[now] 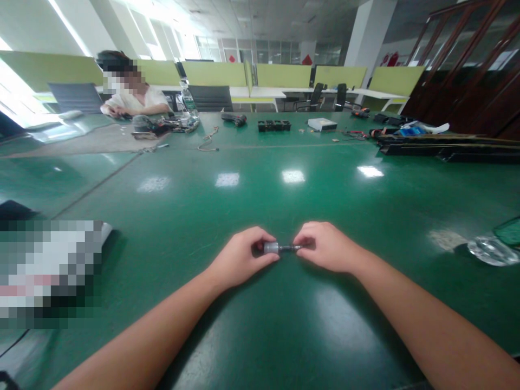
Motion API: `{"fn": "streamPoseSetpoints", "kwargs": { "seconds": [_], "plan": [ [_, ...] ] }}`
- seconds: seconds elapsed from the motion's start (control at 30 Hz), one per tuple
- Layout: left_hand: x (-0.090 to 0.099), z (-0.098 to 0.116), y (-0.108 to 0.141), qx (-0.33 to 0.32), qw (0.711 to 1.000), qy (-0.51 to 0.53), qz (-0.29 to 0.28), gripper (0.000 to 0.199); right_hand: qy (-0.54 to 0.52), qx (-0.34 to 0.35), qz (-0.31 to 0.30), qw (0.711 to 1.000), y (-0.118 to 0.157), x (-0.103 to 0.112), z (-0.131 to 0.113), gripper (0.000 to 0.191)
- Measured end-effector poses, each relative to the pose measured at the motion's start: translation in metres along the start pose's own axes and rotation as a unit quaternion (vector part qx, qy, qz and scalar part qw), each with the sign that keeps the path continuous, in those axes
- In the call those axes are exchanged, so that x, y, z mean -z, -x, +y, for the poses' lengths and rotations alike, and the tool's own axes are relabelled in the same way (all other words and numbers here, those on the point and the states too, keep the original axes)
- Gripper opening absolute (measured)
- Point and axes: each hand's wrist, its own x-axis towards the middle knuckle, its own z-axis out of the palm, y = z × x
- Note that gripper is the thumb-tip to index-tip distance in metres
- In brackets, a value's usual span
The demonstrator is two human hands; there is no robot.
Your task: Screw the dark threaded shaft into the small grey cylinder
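Item, one grey cylinder (271, 248): we are grasping it in our left hand (244, 257), thumb on the near side, fingers on the far side, over the near middle of the bench (252, 187); whether it is touching the surface we cannot be telling.

Item, one thin rod (287, 248), dark: it is lining up with the cylinder's right end, and we are pinching its other tip in our right hand (325, 246).

Item, one glass dish (492, 251): sitting by the right edge.

Items along the far edge, left to right: a bottle (189, 100) is standing; a cable (208, 141) is lying curled; a black tray (274, 125) and a white box (322, 124) are resting apart.

Item, black bars (442, 149): lying stacked toward the far right corner.

Also, a person (140, 100) is sitting at the far edge, toward the left corner.
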Motion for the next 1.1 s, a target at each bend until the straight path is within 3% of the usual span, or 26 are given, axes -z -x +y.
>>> {"fn": "streamPoseSetpoints", "kwargs": {
  "seconds": [0.4, 0.7, 1.1],
  "plan": [
    [0.0, 0.001, 0.0, 0.002, 1.0, -0.001, 0.004, 0.023, 0.018, -0.004, -0.008, 1.0, 0.002, 0.004, 0.004, 0.01],
    [0.0, 0.0, 0.0, 0.001, 1.0, -0.009, 0.0, 0.023, 0.051, -0.076, -0.021, 0.996, 0.008, 0.015, 0.01, 0.009],
    [-0.001, 0.0, -0.001, 0.004, 1.0, -0.003, 0.002, 0.023, 0.034, -0.01, -0.017, 0.999, 0.004, 0.007, 0.0, 0.01]
  ]
}}
